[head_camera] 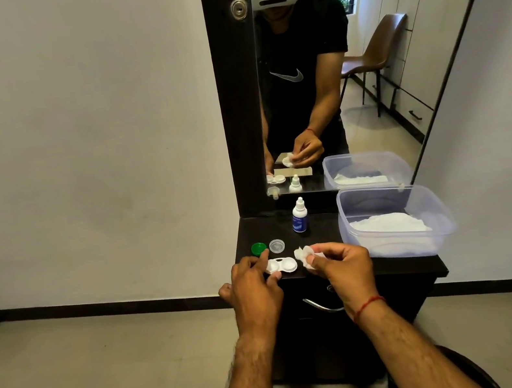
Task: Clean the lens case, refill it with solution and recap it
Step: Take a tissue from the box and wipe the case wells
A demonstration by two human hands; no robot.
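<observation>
Hands at the front edge of the dark bench (397, 266) — left hand (255, 291) pinches the white lens case (281, 265), uncapped, flat on the top; right hand (343, 267) grips a crumpled white tissue (304, 255) just beside it. Behind the case: green cap (258, 248), clear cap (276, 245). Solution bottle (299, 216) upright toward the back edge. Plastic tub (393, 221) at the right edge — tissue inside.

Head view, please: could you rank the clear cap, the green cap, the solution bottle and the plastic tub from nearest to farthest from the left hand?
From the left hand:
1. Green cap, just past the fingertips, slightly left.
2. Clear cap, beside the green one, to its right.
3. Solution bottle, farther back, towards the mirror.
4. Plastic tub, far right of the cabinet top.
</observation>
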